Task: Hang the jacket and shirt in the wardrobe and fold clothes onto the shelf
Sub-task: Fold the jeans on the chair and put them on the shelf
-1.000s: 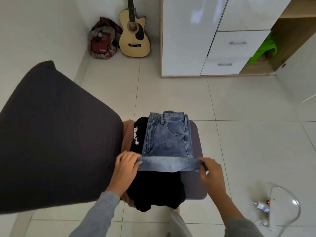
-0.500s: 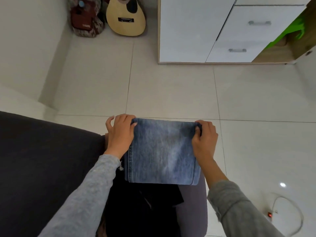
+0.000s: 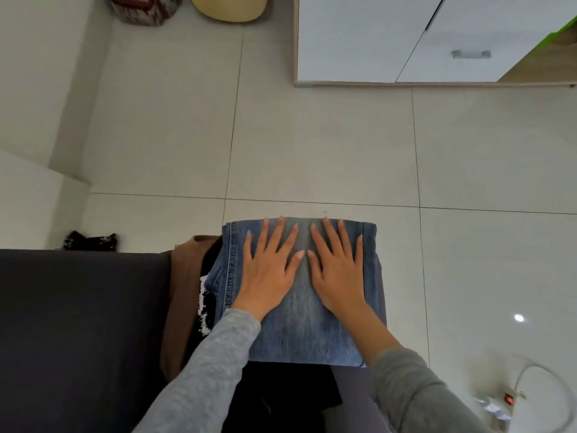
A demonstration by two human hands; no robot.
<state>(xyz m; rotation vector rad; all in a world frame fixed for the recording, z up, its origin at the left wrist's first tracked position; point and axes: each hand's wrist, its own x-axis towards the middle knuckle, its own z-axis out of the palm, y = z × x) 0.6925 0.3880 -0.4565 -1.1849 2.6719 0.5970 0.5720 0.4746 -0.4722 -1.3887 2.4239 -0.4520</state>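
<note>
A pair of blue jeans (image 3: 307, 332), folded into a square, lies on the grey stool in front of me. My left hand (image 3: 268, 270) and my right hand (image 3: 338, 270) lie side by side on top of it, palms down, fingers straight and spread. Under the jeans sits a black garment with white print (image 3: 206, 304), and a brown garment (image 3: 181, 295) hangs beside it on the left. The white wardrobe (image 3: 359, 39) stands at the far right, with a drawer handle (image 3: 470, 53) showing.
A dark grey sofa armrest (image 3: 78, 332) fills the lower left. A guitar body (image 3: 228, 7) and a red bag (image 3: 140, 7) stand at the far wall. A small black item (image 3: 90, 240) lies on the tiles at left. A power strip with cable (image 3: 507, 401) lies at lower right.
Both hands let go of the folded edge of the jeans and now lie flat on top of the fold. The camera has tilted further down and nearer.
</note>
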